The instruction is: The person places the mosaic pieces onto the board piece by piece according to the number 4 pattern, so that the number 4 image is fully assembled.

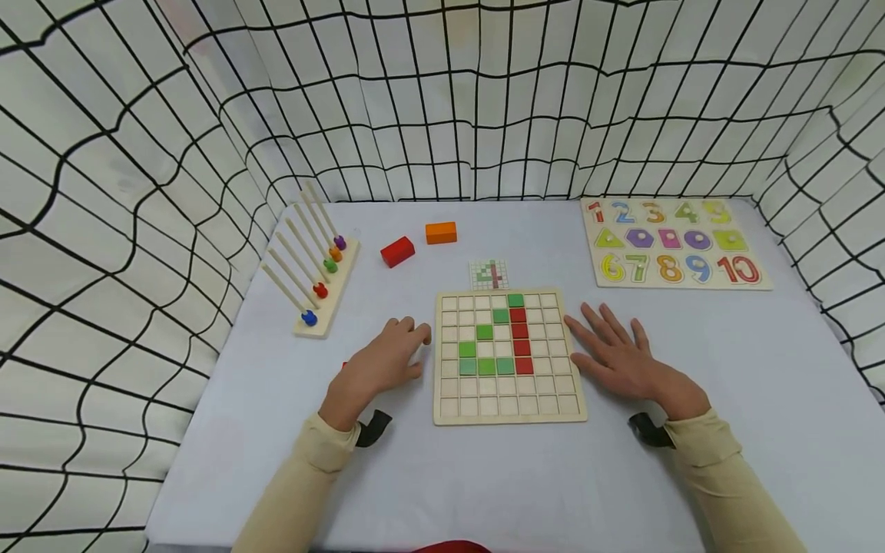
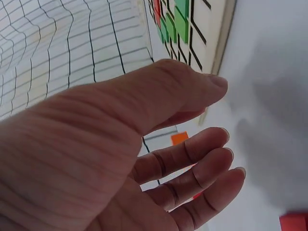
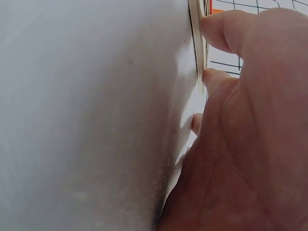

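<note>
A wooden grid board (image 1: 508, 420) lies mid-table in the head view, with green tiles (image 1: 485, 332) and a column of red tiles (image 1: 520, 331) set in its squares. Just left of it, my left hand (image 1: 387, 357) hovers with its fingers loosely bent. The left wrist view shows nothing between that thumb and the fingers (image 2: 207, 168). On the other side, my right hand (image 1: 618, 357) has its fingers spread. Its thumb and index finger touch the board's right edge, also seen in the right wrist view. A small pattern card (image 1: 488, 274) lies behind the board.
A peg stand (image 1: 336, 296) with coloured beads is at left. A red block (image 1: 397, 252) and an orange block (image 1: 441, 233) lie at the back. At back right is a number puzzle (image 1: 677, 246). Another red piece (image 2: 294, 222) lies near my left hand. Black netting surrounds the table.
</note>
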A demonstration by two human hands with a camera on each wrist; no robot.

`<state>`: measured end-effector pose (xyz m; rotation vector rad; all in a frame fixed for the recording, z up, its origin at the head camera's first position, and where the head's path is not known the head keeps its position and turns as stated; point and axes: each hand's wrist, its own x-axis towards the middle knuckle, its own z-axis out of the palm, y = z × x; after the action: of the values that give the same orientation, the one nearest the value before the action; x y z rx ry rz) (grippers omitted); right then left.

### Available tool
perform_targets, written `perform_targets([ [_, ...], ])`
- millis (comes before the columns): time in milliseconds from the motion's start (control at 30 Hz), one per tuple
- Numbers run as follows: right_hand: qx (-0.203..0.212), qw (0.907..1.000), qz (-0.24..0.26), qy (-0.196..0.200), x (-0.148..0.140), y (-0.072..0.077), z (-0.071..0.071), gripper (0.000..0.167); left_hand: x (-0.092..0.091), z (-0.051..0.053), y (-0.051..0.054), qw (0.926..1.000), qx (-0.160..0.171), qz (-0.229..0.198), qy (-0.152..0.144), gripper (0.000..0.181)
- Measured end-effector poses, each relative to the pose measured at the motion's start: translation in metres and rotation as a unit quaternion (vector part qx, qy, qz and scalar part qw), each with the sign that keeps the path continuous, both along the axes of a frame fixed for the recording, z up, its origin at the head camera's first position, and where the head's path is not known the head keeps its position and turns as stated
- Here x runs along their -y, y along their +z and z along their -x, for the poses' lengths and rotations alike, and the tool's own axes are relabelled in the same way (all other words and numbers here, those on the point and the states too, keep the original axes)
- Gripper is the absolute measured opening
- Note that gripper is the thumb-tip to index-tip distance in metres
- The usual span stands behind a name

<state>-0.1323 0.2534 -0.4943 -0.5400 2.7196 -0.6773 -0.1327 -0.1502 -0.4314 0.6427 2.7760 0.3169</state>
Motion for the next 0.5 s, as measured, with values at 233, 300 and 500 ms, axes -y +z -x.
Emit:
perform_targets([
  [233,0.002,0.9999,0.011,-0.003,-0.002,0.000,-0.002,0.071,0.025,-0.006,0.005,0.9991,-0.035,0.015,0.018,0.026],
  [300,0.002,0.9999,0.009,-0.004,-0.001,0.002,-0.003,0.071,0.034,-0.008,0.004,0.9991,-0.031,0.016,0.026,0.025],
  [500,0.006,1.0000,-0.001,0.001,0.000,0.002,-0.001,0.071,0.058,-0.015,0.000,0.9981,-0.013,0.012,0.060,0.025],
])
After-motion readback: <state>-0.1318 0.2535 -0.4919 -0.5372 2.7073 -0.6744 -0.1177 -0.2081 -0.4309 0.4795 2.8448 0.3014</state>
